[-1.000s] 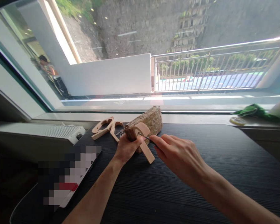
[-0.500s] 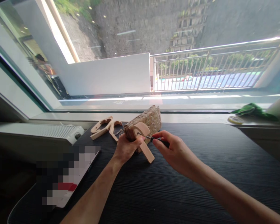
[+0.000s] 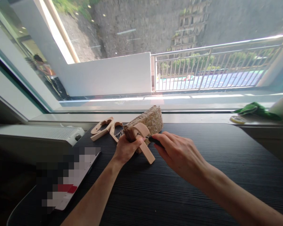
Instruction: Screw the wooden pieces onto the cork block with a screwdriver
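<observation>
Centrally: one bark-covered block (image 3: 151, 121), rough and brown, standing on the black wood-grain table (image 3: 226, 157), long axis running from its near left end away toward the window and rightward.

One hook-shaped wooden piece (image 3: 148, 153), pale and smooth, set against the block's near end; curved head uppermost, straight leg slanting down toward the near right.

One left hand (image 3: 126, 150), at the near left of the block, fingers wrapped on the block's end and thumb laid over the wooden piece, so that both are gripped together.

One right hand (image 3: 176, 149), fingers closed round the black handle of a screwdriver (image 3: 155, 141). Its shaft points left and slightly away from the wearer, crosswise to the leg of the wooden piece. Principal relation: the wooden piece lies to the left of the right fingers, just beyond the handle's end; the left hand is the nearer, being in contact with it. The shaft appears to reach a hole beneath the curved head, though the left thumb and the small scale leave the tip's exact seating uncertain.

Beyond the left hand: two further cut wooden pieces, one looped (image 3: 97, 136), one bent (image 3: 113, 134), with a small cluster of thin metal screws (image 3: 119, 133), apparently, beside the bent one.
</observation>
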A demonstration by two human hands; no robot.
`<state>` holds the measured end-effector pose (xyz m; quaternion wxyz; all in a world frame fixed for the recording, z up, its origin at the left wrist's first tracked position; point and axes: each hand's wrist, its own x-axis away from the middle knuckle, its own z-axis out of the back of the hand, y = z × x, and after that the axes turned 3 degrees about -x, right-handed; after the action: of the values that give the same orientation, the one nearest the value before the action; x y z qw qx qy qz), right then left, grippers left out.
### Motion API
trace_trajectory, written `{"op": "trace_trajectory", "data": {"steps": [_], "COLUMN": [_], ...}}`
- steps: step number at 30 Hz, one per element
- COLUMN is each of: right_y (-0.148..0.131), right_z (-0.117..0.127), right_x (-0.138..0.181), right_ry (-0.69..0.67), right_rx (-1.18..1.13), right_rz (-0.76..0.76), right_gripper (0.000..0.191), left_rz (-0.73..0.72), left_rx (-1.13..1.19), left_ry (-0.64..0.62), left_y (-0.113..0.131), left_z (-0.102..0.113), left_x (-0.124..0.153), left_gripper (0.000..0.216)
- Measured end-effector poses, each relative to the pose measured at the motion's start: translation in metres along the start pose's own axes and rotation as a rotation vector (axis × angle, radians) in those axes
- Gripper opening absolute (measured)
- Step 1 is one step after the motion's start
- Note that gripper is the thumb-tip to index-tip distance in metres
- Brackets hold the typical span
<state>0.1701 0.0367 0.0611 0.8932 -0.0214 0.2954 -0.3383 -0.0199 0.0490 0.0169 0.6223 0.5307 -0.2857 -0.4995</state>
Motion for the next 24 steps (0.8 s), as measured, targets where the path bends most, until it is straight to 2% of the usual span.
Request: {"op": "trace_trajectory", "data": {"steps": [2, 7, 10, 15, 17, 20, 24], "right_y": [0.0, -0.003, -0.006, -0.011, -0.012, -0.009, -0.004], "right_z": [-0.003, -0.008, -0.007, 0.004, 0.01, 0.013, 0.006], "right_x": [0.0, 0.0, -0.002, -0.002, 0.0, 0.002, 0.002], "right_ry": [0.007, -0.019, -0.068, -0.119, -0.093, -0.025, 0.021], "right_rx": [-0.052, -0.315, -0.338, -0.172, -0.114, -0.002, 0.139], "right_rz": [-0.059, -0.368, -0.427, -0.353, -0.282, -0.115, 0.026], "right_gripper": [0.022, 0.025, 0.03, 0.03, 0.033, 0.024, 0.023], "left_rz": [0.012, 0.007, -0.012, -0.016, -0.021, -0.039, -0.037], "left_rx": [0.005, -0.01, -0.017, -0.04, -0.051, -0.038, -0.061], "left_ry": [0.007, 0.011, 0.02, -0.015, -0.028, -0.025, -0.001], "left_y": [0.003, 0.01, 0.008, 0.001, 0.001, 0.001, -0.003], "left_z": [0.0, 0.0, 0.0, 0.001, 0.001, 0.001, 0.002], "left_x": [0.001, 0.002, 0.001, -0.001, -0.001, 0.0, -0.001], "left_gripper": [0.023, 0.02, 0.022, 0.026, 0.027, 0.028, 0.03]}}
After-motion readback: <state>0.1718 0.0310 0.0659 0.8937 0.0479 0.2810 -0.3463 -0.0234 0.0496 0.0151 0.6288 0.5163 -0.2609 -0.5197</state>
